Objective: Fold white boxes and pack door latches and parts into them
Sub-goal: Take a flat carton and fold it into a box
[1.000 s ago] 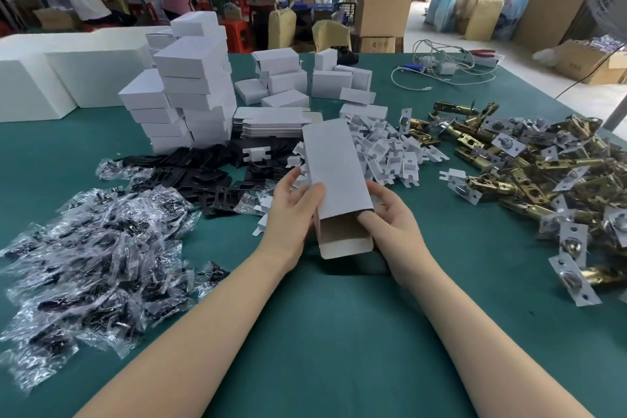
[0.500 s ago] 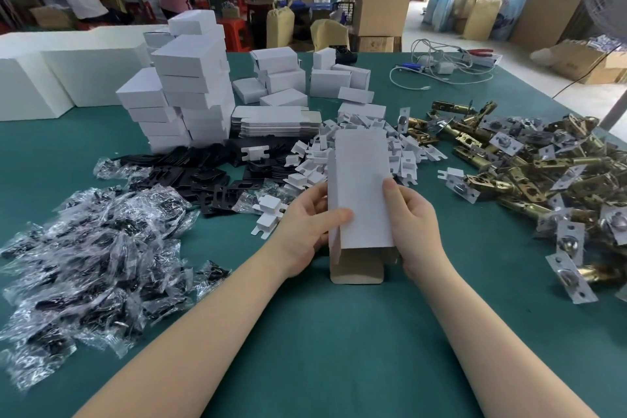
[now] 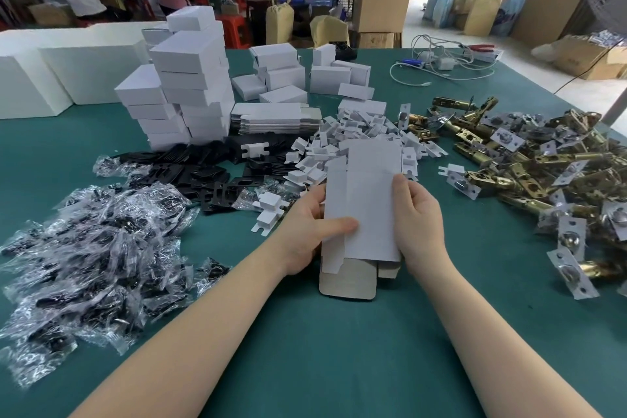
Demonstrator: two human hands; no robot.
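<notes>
Far left: a heap of clear plastic parts bags (image 3: 91, 268), too many to count, on the green table (image 3: 339, 366). Behind: a stack of folded white boxes (image 3: 183, 85), black plates (image 3: 190, 173), one pile of flat box blanks (image 3: 276, 119). Centre: two hands hold one unfolded white box (image 3: 364, 200), upright, its grey-brown bottom flaps open near the table. Left hand (image 3: 305, 231) grips its left edge, thumb across the front; right hand (image 3: 419, 224) grips the right edge. White card inserts (image 3: 356, 146) lie behind. Right: a heap of brass door latches (image 3: 529, 166), uncounted.
</notes>
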